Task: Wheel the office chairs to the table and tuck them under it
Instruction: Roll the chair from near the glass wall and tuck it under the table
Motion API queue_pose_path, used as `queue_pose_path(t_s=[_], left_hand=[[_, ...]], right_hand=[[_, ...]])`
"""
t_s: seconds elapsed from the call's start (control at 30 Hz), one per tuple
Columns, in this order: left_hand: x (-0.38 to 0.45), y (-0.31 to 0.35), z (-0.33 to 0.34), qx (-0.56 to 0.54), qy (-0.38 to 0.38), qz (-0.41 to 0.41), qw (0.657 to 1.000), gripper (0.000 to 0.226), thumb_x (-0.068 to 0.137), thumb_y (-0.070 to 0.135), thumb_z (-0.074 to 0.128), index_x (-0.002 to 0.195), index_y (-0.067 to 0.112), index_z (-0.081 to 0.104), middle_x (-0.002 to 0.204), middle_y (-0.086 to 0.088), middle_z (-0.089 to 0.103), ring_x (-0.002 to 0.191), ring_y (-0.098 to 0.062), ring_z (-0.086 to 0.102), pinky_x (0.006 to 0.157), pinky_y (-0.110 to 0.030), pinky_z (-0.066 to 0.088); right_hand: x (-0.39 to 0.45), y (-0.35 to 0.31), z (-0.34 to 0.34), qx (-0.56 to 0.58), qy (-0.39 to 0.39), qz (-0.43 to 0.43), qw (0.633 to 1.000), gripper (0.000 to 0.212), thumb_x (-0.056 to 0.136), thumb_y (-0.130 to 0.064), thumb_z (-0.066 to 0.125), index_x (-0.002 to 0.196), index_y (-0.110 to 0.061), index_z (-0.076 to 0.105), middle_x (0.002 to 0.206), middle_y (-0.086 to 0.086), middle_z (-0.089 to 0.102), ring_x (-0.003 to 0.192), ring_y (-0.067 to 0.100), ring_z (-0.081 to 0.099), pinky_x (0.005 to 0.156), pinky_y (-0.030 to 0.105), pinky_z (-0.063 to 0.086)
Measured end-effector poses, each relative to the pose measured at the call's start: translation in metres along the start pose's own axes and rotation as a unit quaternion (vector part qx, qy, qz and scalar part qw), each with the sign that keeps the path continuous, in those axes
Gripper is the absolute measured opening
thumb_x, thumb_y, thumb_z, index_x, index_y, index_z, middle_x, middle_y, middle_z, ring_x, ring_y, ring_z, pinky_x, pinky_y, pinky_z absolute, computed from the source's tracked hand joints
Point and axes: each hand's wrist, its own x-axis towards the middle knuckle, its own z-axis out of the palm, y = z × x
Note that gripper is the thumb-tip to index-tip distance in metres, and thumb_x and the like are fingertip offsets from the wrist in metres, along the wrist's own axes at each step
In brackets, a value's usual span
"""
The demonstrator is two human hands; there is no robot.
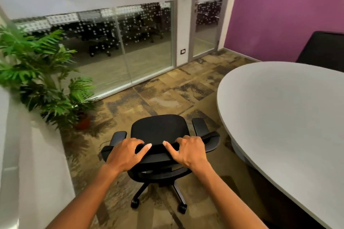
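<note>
Both hands sit on top edge of the office chair's (158, 132) backrest, seen from behind & above. Left hand (123, 154) grips the rail left of centre: fingers curl over the far side, thumb stretched along the near side twd the middle. Right hand (188, 151) grips right of centre the same way, fingers hooked over the top, thumb pointing left; the two thumb tips are near each other w/ a short stretch of bare rail between them. Chair is black, seat just beyond the hands, armrests out to either side, star base w/ castors below on the near side, standing on patterned carpet (160, 96). Chair faces away from the person, not under anything. Table (283, 117), grey rounded top, lies to the right; chair's right armrest is near its curved edge but apart from it. A second black chair (323, 50) shows at far right, behind the table by the purple wall (283, 9). Potted plant (46, 80) stands far left of the chair, in front of the glass partition (119, 46).
</note>
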Motion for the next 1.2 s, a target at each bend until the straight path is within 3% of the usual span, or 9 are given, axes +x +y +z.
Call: queue_pose_path(t_s=[0.13,0.47,0.77,0.93,1.07,1.2], left_hand=[[0.02,-0.011,-0.005,-0.01,-0.014,0.047,0.999,0.079,0.086,0.082,0.018,0.106,0.03,0.074,0.102,0.014,0.072,0.094,-0.005,0.064,0.079,-0.029,0.052],[0.06,-0.029,-0.003,-0.021,-0.045,0.184,0.982,0.073,0.088,0.079,0.022,0.1,0.029,0.074,0.094,0.013,0.072,0.089,-0.006,0.065,0.076,-0.032,0.054],[0.067,-0.023,0.001,-0.028,-0.048,0.258,0.965,0.081,0.085,0.087,0.017,0.083,0.026,0.07,0.08,0.011,0.07,0.076,-0.006,0.064,0.066,-0.033,0.053],[0.058,-0.012,0.008,-0.045,-0.062,0.268,0.96,0.077,0.085,0.086,0.023,0.093,0.029,0.073,0.089,0.014,0.072,0.085,-0.004,0.065,0.075,-0.031,0.054],[0.053,0.016,0.012,-0.046,-0.081,0.306,0.948,0.074,0.086,0.083,0.026,0.107,0.03,0.073,0.1,0.016,0.072,0.096,-0.003,0.064,0.082,-0.026,0.052],[0.045,0.047,0.02,-0.04,-0.096,0.343,0.933,0.075,0.083,0.082,0.026,0.109,0.029,0.074,0.106,0.016,0.073,0.103,-0.005,0.065,0.082,-0.025,0.05]], right_hand=[[0.0,-0.009,-0.002,0.012,-0.007,0.05,0.999,0.096,0.085,-0.084,-0.003,0.082,-0.022,0.07,0.069,0.002,0.061,0.065,0.023,0.059,0.068,0.036,0.048],[-0.013,-0.034,-0.011,0.013,-0.029,0.179,0.983,0.093,0.088,-0.082,0.004,0.096,-0.022,0.075,0.076,0.0,0.067,0.071,0.02,0.064,0.074,0.037,0.052],[-0.041,-0.047,-0.019,0.002,-0.028,0.25,0.968,0.093,0.088,-0.082,0.005,0.088,-0.02,0.075,0.072,0.0,0.066,0.067,0.018,0.061,0.069,0.037,0.052],[-0.058,-0.043,-0.026,-0.016,-0.041,0.264,0.964,0.094,0.087,-0.082,0.003,0.086,-0.019,0.073,0.068,0.0,0.061,0.064,0.019,0.058,0.068,0.038,0.05],[-0.09,-0.036,-0.033,-0.013,-0.028,0.308,0.951,0.085,0.089,-0.081,0.006,0.065,-0.017,0.057,0.061,0.001,0.053,0.057,0.02,0.052,0.063,0.038,0.045],[-0.124,-0.026,-0.043,-0.026,-0.04,0.339,0.94,0.085,0.09,-0.08,0.005,0.067,-0.017,0.057,0.064,0.002,0.054,0.058,0.02,0.052,0.068,0.04,0.048]])
